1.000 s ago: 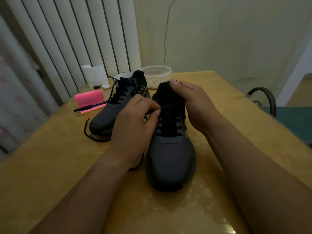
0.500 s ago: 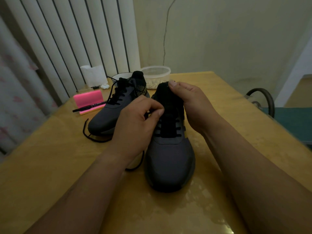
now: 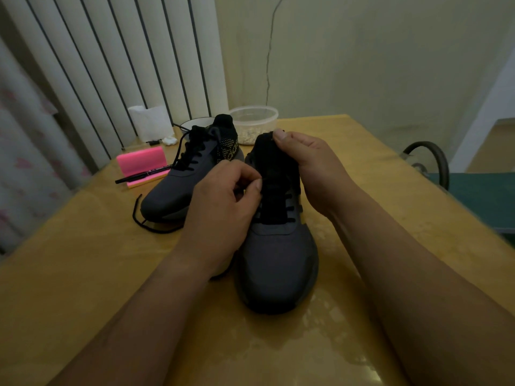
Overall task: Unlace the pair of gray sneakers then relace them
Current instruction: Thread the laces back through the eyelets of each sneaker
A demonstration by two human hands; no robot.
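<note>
Two gray sneakers with black laces stand on the yellow table [image 3: 83, 260]. The near sneaker [image 3: 277, 263] points its toe at me. My right hand [image 3: 312, 168] grips its black tongue and collar from the right, thumb on top. My left hand [image 3: 225, 207] is at the upper eyelets on the shoe's left side, thumb and forefinger pinching the black lace [image 3: 281, 210]. The far sneaker [image 3: 184, 182] lies behind to the left, laced, with a loose lace end [image 3: 147, 224] trailing on the table.
A pink holder [image 3: 140, 165] with a black pen [image 3: 139, 176] sits at the back left, with white tissue [image 3: 150, 122] behind it. A clear plastic tub [image 3: 255, 122] and a bowl [image 3: 192, 125] stand at the back edge. A chair [image 3: 434, 162] is at the right.
My left hand has curled tighter at the upper eyelets, its fingers closing on the lace. My right hand stays on the tongue. The shoes have not moved.
</note>
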